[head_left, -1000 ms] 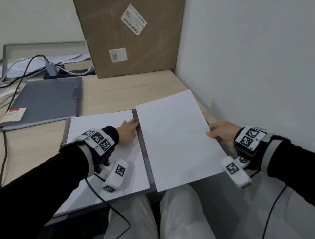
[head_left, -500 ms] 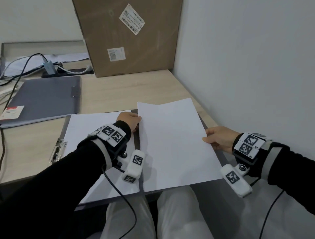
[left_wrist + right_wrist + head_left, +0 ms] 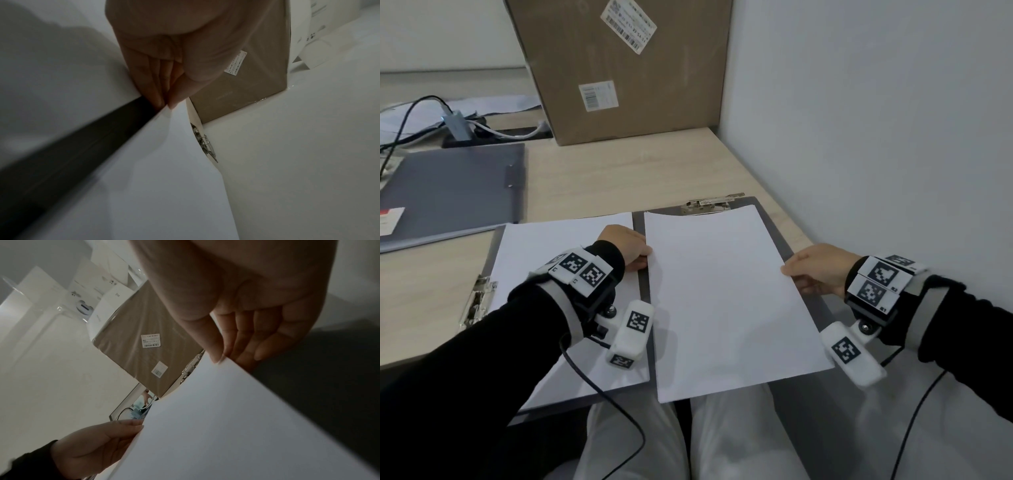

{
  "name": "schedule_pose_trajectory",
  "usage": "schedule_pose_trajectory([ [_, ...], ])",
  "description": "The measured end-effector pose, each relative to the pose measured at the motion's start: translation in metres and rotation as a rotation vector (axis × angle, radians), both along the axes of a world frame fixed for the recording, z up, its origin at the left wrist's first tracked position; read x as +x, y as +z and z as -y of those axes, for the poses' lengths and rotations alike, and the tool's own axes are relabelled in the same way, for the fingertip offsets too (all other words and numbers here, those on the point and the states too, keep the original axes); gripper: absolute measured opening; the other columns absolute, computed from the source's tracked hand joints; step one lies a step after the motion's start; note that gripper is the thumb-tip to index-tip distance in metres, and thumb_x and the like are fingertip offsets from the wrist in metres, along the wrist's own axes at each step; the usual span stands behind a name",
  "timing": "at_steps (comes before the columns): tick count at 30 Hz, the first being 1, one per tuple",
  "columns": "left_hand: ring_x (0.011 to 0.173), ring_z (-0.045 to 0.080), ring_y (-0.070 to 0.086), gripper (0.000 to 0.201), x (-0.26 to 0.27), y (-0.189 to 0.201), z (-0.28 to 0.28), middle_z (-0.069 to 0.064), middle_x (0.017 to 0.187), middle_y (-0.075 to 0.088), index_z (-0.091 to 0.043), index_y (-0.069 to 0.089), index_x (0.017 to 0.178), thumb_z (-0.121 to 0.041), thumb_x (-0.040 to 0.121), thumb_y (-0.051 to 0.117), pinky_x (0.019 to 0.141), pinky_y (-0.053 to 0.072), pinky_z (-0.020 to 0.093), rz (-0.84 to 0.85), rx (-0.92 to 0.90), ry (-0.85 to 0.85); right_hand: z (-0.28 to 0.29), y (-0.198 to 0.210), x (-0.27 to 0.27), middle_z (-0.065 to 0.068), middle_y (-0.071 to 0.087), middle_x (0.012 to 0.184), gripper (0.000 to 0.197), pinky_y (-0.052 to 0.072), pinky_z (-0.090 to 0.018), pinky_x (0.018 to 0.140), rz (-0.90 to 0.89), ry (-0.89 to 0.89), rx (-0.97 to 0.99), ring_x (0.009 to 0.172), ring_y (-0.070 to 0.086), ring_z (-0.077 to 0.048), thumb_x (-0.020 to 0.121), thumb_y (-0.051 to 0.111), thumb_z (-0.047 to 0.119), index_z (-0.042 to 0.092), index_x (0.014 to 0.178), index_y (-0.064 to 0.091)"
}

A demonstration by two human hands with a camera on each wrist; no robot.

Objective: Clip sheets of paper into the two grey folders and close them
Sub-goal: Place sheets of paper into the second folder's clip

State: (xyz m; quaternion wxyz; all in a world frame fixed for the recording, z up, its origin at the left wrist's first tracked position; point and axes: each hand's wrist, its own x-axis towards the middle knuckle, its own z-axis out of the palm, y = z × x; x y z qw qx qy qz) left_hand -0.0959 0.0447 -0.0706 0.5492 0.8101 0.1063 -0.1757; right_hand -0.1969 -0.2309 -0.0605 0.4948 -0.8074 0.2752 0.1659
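Note:
An open grey folder (image 3: 774,233) lies in front of me. On its left half rests a white sheet (image 3: 541,246) beside a side clip (image 3: 477,301). Over the right half I hold a second white sheet (image 3: 726,301), its far edge just short of the top metal clip (image 3: 709,204). My left hand (image 3: 631,248) pinches the sheet's left edge (image 3: 164,112) between thumb and fingers. My right hand (image 3: 815,270) pinches the right edge (image 3: 226,363) the same way. A closed grey folder (image 3: 452,192) lies at the far left of the desk.
A large cardboard box (image 3: 619,65) stands at the back against the wall (image 3: 876,120) on the right. Cables and a small adapter (image 3: 457,125) lie behind the closed folder. The sheet's near edge overhangs the desk edge above my lap.
The held sheet has swung from a slant to square with the folder's right half and slid toward the top clip. My left hand moved from the left sheet to pinch its edge.

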Motion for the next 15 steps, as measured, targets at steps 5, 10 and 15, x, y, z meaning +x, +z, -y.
schedule_pose_trajectory([
  [5, 0.060, 0.016, 0.054, 0.026, 0.000, 0.006, 0.003, 0.006, 0.070, 0.054, -0.011, 0.052, 0.066, 0.007, 0.084, 0.057, 0.039, 0.050, 0.016, -0.024, -0.036, 0.061, 0.002, -0.003, 0.002, -0.003, 0.056, 0.066, 0.014, 0.044, -0.020, 0.057, 0.027, -0.036, -0.035, 0.056, 0.050, -0.011, 0.089, 0.059, 0.007, 0.012, 0.076, 0.058],
  [10, 0.060, 0.014, 0.051, 0.027, -0.002, 0.008, 0.007, 0.006, 0.072, 0.052, -0.011, 0.049, 0.067, 0.008, 0.087, 0.054, 0.035, 0.046, 0.014, -0.029, -0.096, 0.091, 0.004, 0.001, 0.008, -0.003, 0.056, 0.066, 0.017, 0.044, -0.020, 0.056, 0.046, -0.051, -0.070, 0.057, 0.051, -0.011, 0.088, 0.061, 0.008, 0.013, 0.073, 0.058],
  [15, 0.062, 0.013, 0.055, 0.027, 0.002, 0.001, 0.009, 0.003, 0.073, 0.054, -0.015, 0.050, 0.071, 0.008, 0.085, 0.053, 0.041, 0.050, 0.012, 0.049, -0.081, 0.040, 0.006, 0.006, 0.016, -0.004, 0.058, 0.066, 0.012, 0.044, -0.020, 0.053, 0.055, -0.039, -0.120, 0.056, 0.052, -0.012, 0.087, 0.062, 0.008, 0.012, 0.076, 0.061],
])
